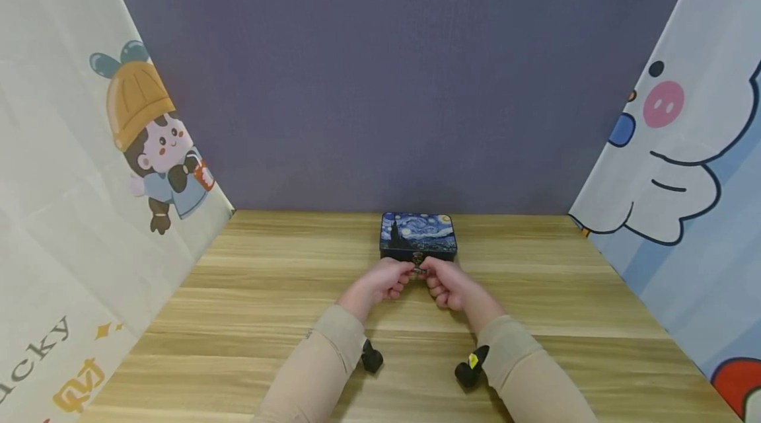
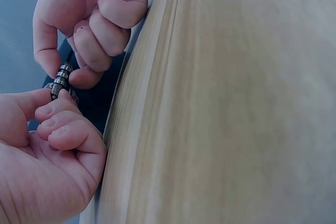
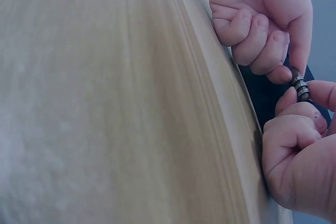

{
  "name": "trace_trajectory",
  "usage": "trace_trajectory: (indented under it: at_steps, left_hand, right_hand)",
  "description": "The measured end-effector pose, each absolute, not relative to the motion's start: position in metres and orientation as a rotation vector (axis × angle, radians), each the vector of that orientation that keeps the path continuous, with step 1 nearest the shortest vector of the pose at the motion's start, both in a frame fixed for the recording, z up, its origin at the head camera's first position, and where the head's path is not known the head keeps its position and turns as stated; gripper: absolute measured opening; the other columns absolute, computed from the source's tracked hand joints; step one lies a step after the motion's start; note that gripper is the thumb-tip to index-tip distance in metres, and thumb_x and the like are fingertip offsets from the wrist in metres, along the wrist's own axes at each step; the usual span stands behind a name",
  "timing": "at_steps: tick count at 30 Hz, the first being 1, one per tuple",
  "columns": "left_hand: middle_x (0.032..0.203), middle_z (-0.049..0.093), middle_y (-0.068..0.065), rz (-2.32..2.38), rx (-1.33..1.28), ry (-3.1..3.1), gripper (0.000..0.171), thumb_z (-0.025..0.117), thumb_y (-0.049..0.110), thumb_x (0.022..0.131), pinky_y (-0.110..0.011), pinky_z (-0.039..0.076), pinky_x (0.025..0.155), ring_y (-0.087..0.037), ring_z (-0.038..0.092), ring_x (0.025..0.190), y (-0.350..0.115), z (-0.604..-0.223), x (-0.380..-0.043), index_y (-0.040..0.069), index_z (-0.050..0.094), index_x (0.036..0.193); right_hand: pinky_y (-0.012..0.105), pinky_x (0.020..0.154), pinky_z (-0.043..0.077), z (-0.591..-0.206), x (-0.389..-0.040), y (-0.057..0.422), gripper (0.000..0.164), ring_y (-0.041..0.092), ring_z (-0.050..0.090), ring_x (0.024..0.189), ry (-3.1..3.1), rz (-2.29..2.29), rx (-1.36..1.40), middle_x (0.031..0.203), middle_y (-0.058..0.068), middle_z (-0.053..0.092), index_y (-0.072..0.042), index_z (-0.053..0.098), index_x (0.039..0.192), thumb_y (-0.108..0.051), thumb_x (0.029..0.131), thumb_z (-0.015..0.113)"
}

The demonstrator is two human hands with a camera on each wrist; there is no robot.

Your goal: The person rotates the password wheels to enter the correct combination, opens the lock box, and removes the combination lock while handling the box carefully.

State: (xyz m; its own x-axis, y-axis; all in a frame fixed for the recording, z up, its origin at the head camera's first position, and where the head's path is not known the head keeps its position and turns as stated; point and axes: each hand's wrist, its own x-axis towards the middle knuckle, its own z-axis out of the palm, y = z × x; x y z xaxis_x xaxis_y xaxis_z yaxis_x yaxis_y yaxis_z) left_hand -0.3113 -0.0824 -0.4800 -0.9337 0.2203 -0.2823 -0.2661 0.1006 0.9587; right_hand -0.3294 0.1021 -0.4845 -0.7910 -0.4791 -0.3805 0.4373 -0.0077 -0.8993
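Note:
A small box [image 1: 418, 232] with a swirling blue night-sky painting on its lid stands shut near the back of the table. On its front hangs a brass-coloured clasp [image 1: 418, 258] with a small barrel-shaped combination lock [image 2: 62, 80], its numbered dials showing in both wrist views. My left hand [image 1: 386, 277] pinches one end of the lock between thumb and forefinger, the other fingers curled in. From the opposite side, my right hand [image 1: 450, 283] pinches the other end the same way. The fingertips partly cover the lock in the head view.
The wood-grain table [image 1: 285, 277] runs back to a dark grey-blue panel [image 1: 380, 79] right behind the box. White cartoon-printed sheets line the left [image 1: 59, 145] and right [image 1: 701, 198]. Black wrist devices [image 1: 470, 370] hang beneath both sleeves.

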Motion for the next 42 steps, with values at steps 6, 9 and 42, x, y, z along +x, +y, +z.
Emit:
trace_trajectory:
  at_steps: [6, 9, 42]
  left_hand:
    - [0.062, 0.039, 0.005, 1.894, -0.051, 2.031, 0.027, 0.055, 0.025, 0.103, -0.022, 0.026, 0.045, -0.008, 0.028, 0.047, -0.0823, -0.4800, -0.3123, 0.003, 0.059, 0.087]
    - [0.062, 0.039, 0.004, 1.889, -0.048, 2.031, 0.027, 0.055, 0.025, 0.103, -0.023, 0.026, 0.044, -0.008, 0.028, 0.047, -0.0826, -0.4792, -0.3123, 0.003, 0.059, 0.088]
    - [0.061, 0.039, 0.005, 1.886, -0.066, 2.040, 0.028, 0.055, 0.026, 0.103, -0.023, 0.026, 0.045, -0.008, 0.028, 0.047, -0.0817, -0.4809, -0.3126, 0.004, 0.060, 0.087]
  right_hand:
    - [0.019, 0.038, 0.017, -0.4858, -0.3300, 0.1009, 0.019, 0.003, 0.021, 0.041, 1.663, -1.857, -0.041, 0.055, -0.009, 0.026, -0.010, 0.052, 0.079, -0.027, 0.088, 0.055]
    - [0.019, 0.038, 0.017, -0.4859, -0.3299, 0.1000, 0.020, 0.003, 0.020, 0.042, 1.663, -1.853, -0.048, 0.055, -0.009, 0.026, -0.010, 0.051, 0.079, -0.027, 0.088, 0.055]
    - [0.020, 0.038, 0.018, -0.4833, -0.3273, 0.0979, 0.016, 0.004, 0.022, 0.042, 1.665, -1.877, -0.035, 0.055, -0.009, 0.027, -0.012, 0.050, 0.076, -0.023, 0.085, 0.057]
